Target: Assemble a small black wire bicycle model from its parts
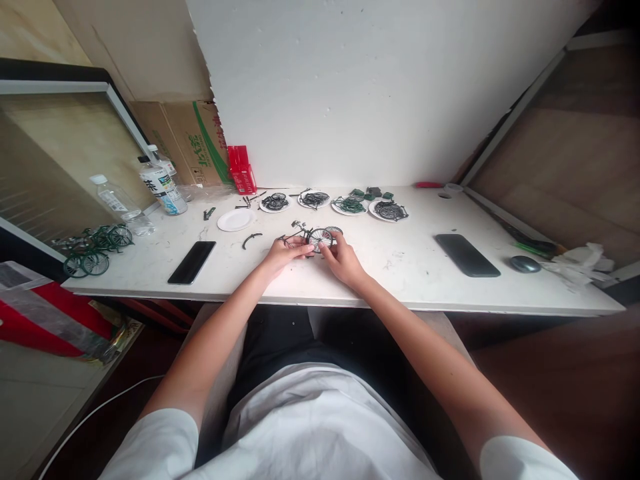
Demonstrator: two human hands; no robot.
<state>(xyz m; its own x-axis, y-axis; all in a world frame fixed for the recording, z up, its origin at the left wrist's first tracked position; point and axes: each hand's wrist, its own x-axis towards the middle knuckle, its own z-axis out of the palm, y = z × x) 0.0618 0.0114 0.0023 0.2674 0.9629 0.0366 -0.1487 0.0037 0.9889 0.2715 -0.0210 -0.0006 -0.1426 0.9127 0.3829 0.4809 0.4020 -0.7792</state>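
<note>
Both hands hold a small black model bicycle (303,231) just above the white table, near its middle. My left hand (286,256) is closed on the frame side, its thumb reaching toward the wheel. My right hand (345,259) pinches the spoked wheel (320,239) at the right end of the model. Part of the frame is hidden behind my fingers. A curved black part (251,240) lies on the table to the left of my left hand. Behind the model stand white plates with dark and green parts, among them a plate of spoked wheels (390,211).
A bare white plate (236,220) and a phone (192,262) lie to the left. Assembled green model bicycles (95,250) and bottles (163,187) stand further left. On the right are a dark phone-like slab (467,255), a mouse (525,264) and crumpled tissue (580,261).
</note>
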